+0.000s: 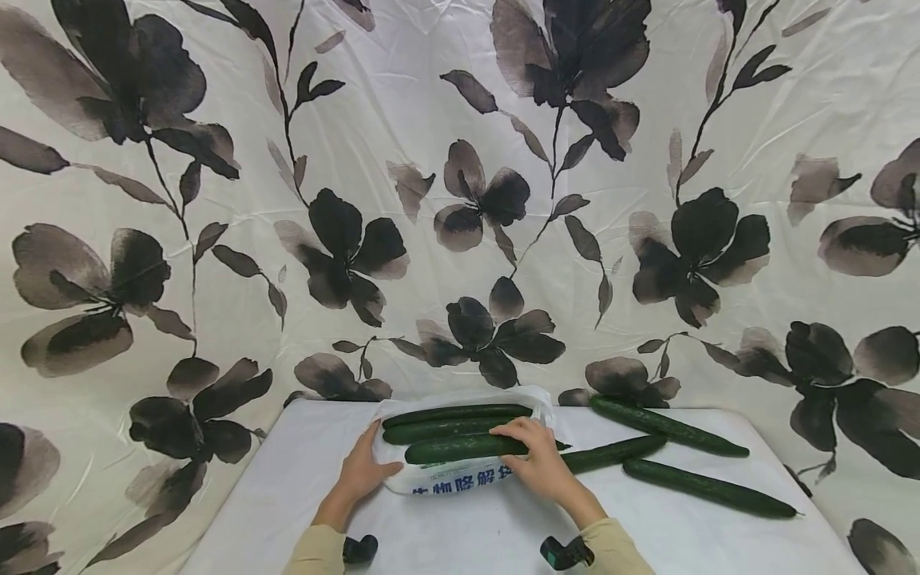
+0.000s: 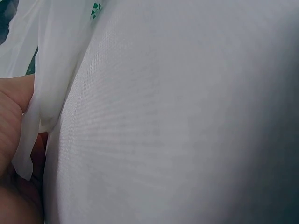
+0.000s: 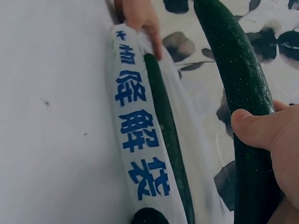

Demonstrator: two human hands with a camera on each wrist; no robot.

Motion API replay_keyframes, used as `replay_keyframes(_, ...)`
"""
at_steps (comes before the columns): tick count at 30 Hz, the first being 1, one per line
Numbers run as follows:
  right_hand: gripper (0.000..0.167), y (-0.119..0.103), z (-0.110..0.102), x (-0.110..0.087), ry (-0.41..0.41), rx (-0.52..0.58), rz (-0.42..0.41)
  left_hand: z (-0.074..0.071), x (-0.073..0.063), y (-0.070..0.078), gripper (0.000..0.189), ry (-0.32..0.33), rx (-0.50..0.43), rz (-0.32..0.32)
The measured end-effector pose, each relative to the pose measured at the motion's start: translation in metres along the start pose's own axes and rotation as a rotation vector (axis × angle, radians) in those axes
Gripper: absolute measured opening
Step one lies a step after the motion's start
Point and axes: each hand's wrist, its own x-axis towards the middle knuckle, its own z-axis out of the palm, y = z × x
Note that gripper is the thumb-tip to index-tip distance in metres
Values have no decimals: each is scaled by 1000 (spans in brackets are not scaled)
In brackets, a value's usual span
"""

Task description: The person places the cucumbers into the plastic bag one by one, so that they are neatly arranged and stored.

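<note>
A white plastic bag point(image 1: 424, 481) with blue printed characters lies on its side on the table, its opening spread. Two cucumbers point(image 1: 456, 413) lie side by side within it. My right hand point(image 1: 542, 463) grips a third cucumber point(image 1: 449, 450) near its right end, above the bag's front edge; the right wrist view shows thumb and fingers around this cucumber point(image 3: 243, 79). At the bag's left end, my left hand point(image 1: 362, 469) holds the rim, thumb in front and fingers behind. Film of the bag point(image 2: 58, 60) passes between thumb and fingers in the left wrist view.
Right of the bag lie three more cucumbers: one at the back point(image 1: 668, 426), one in the middle point(image 1: 614, 453) partly hidden by my right hand, and one nearer the front point(image 1: 707, 487). A white cloth point(image 1: 446, 543) covers the table. Behind it hangs a floral curtain point(image 1: 402, 176).
</note>
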Motion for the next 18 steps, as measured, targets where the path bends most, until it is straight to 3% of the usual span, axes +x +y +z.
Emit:
replay_keyframes(9, 43, 0, 7, 29, -46, 16, 5, -2, 6, 4, 101, -15, 5, -3)
replay_keyframes(18, 44, 5, 23, 40, -94, 16, 31, -3, 1, 3, 102, -17, -3, -4)
